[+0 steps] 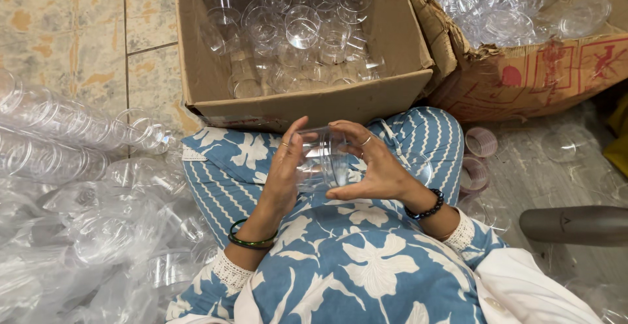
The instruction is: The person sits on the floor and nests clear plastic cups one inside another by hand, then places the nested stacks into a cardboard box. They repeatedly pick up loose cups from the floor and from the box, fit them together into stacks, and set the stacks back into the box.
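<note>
Head view: both hands' grip (327, 164) around clear cup (322, 160), carton edge (307, 102) near.

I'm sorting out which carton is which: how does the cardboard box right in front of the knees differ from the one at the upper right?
The box in front of the knees is plain brown with straight walls; the upper-right box carries red print and has a torn, crumpled edge. The near box holds clear cups mostly standing mouth-up; the right box holds clear pieces heaped loosely. Both are open cardboard cartons on the floor holding clear plastic ware.
</note>
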